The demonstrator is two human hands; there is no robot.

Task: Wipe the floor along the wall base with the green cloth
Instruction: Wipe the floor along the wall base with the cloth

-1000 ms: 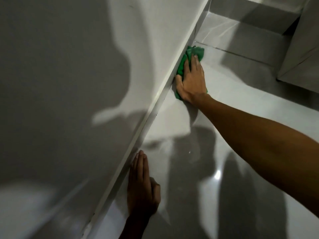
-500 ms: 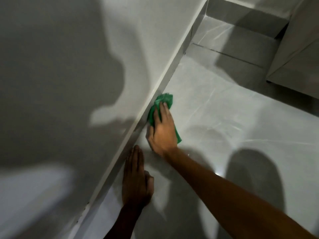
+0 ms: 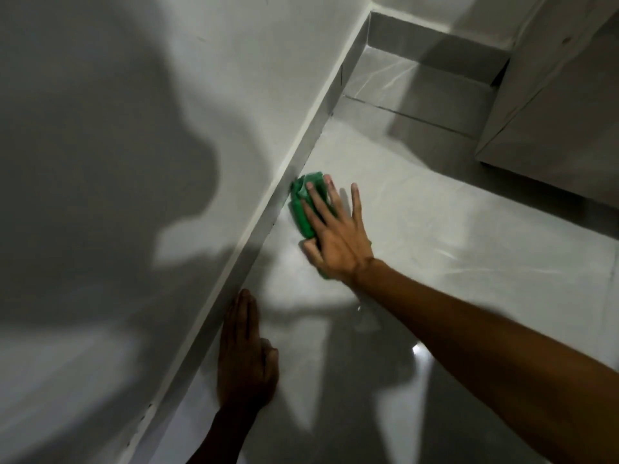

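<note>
Two big pale surfaces meet: the shadowed wall [image 3: 134, 95] and the glossy tiled floor [image 3: 435, 246], with a cabinet [image 3: 552, 112] near the far corner. Beside the wall base [image 3: 268, 226] the left hand [image 3: 244, 360] lies flat on the floor, fingers straight, likely bracing. The right hand [image 3: 338, 242], fingers spread wide, presses the green cloth [image 3: 303, 212] down against the base, probably to reach the seam.

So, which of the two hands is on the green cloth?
The right hand, fingers spread flat over the green cloth by the wall base. The left hand lies flat on bare floor, holding nothing.
</note>
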